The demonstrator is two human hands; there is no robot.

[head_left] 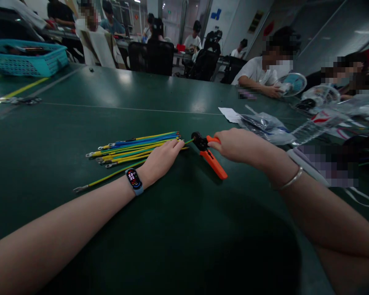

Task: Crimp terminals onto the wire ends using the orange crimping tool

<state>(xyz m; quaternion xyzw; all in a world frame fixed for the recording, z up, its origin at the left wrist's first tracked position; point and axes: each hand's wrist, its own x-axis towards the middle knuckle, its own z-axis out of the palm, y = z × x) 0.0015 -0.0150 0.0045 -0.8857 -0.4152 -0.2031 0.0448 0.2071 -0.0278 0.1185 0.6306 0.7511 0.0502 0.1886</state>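
My left hand (164, 160) is closed around a yellow-green wire (110, 176), whose lug end trails out to the left past my wrist. The wire's other end reaches the black jaws of an orange-handled crimping tool (213, 164). My right hand (233, 144) grips the tool's upper handle, while the lower handle hangs spread apart from it. Beside and behind my left hand lies a bundle of yellow-green and blue wires (132, 148) with ring lugs on their left ends. My fingers hide part of the bundle's right side.
A turquoise basket (46, 61) stands at the far left of the green table (126, 246). Clear plastic bags (264, 127), a white paper (230, 114) and a phone-like flat thing (320, 164) lie to the right. Co-workers sit beyond, one with a small fan (295, 84).
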